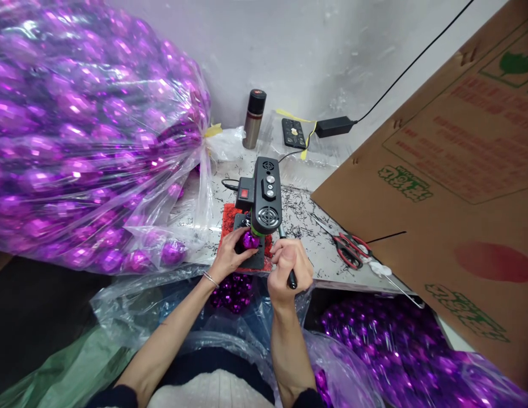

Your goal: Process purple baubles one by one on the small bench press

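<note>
A black bench press machine with a red switch and round vents stands on the table over a red mat. My left hand holds a shiny purple ball between thumb and fingers, right under the machine's green-rimmed head. On the machine's right side, my right hand is wrapped round a lever handle, whose black end sticks out below the fist. More purple balls lie in clear plastic over my lap, below the table edge.
At left bulges a large clear bag of purple balls. A cardboard box leans in from the right, near red-handled scissors. Behind stand a flask, a phone and a power adapter. Black scraps litter the table.
</note>
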Motion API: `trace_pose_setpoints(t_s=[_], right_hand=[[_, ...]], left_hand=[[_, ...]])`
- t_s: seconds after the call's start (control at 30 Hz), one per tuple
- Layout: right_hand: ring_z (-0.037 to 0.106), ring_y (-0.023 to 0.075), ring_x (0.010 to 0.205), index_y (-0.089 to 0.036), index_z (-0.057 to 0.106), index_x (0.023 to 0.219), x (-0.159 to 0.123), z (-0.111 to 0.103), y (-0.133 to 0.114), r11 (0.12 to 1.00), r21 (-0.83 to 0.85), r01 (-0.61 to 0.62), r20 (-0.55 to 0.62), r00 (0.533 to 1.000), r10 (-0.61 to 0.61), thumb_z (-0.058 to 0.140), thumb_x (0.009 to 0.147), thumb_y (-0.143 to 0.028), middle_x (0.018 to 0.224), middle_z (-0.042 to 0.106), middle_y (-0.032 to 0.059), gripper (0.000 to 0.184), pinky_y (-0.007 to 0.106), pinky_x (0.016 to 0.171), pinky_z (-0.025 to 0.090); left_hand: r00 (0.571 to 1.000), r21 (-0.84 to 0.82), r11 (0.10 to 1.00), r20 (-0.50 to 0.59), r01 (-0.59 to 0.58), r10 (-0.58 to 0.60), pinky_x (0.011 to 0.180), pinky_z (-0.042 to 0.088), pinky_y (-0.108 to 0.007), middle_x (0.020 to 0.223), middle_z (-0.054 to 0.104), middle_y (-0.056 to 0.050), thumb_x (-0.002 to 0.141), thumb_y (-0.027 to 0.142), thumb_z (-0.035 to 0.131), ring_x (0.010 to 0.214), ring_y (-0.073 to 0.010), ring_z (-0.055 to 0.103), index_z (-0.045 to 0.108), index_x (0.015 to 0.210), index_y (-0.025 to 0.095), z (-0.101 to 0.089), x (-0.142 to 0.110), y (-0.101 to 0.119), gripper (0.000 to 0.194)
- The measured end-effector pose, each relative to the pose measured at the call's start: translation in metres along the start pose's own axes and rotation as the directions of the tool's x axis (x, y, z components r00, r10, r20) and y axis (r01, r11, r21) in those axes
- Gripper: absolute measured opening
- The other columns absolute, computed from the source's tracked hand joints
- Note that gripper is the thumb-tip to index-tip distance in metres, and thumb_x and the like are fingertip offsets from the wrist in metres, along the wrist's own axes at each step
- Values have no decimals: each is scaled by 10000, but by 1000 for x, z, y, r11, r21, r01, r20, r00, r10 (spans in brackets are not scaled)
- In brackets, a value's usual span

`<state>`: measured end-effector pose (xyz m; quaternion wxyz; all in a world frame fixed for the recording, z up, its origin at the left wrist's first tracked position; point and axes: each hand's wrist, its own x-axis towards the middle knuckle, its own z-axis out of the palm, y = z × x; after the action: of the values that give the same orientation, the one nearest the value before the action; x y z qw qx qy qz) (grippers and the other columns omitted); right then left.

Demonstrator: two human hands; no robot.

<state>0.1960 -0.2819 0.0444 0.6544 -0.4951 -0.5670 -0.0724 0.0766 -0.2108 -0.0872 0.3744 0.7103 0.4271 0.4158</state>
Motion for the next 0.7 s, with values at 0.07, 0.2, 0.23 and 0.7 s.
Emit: trace_pose_setpoints(t_s=[0.07, 0.2, 0.23, 0.7], right_hand=[[599, 117, 632, -229, 529, 747, 0, 0, 0, 1000, -1, 0, 3, 1000, 0, 456, 1034, -111, 667, 585, -33, 318, 278, 612, 456], [601, 125, 624, -232, 535, 738, -2, -1, 1, 1000, -29, -6, 7, 1000, 6, 450, 1040, -133, 658, 580, -28, 329, 286, 606, 464], [602, 127, 621, -232, 536, 735, -3, -1, 1, 999, -34, -5, 6, 1000, 5, 450, 1041, -138, 653, 577, -28, 331, 287, 604, 466], [587, 125, 622, -228, 518, 725, -39, 12, 23, 999, 30, 29, -85, 996, -27, 395, 1062, -178, 690, 578, -21, 362, 291, 607, 472]], left_hand=[[1000, 1, 1000, 25, -1, 1, 1202, 474, -540, 1363, 742, -113, 830, 481, 862, 1334, -342, 664, 676, 1381, 256, -1, -2, -4, 623], [996, 25, 1000, 92, -18, 16, 1222, 452, -558, 1360, 746, -120, 831, 504, 860, 1330, -348, 668, 667, 1404, 262, -7, -1, -9, 651], [994, 30, 999, 111, -25, 21, 1226, 446, -561, 1357, 747, -122, 832, 505, 860, 1325, -349, 669, 669, 1404, 262, -9, 0, -9, 651], [991, 25, 998, 125, -57, 54, 1249, 415, -588, 1392, 731, -136, 851, 490, 848, 1356, -357, 653, 669, 1402, 250, -6, 1, -9, 627]])
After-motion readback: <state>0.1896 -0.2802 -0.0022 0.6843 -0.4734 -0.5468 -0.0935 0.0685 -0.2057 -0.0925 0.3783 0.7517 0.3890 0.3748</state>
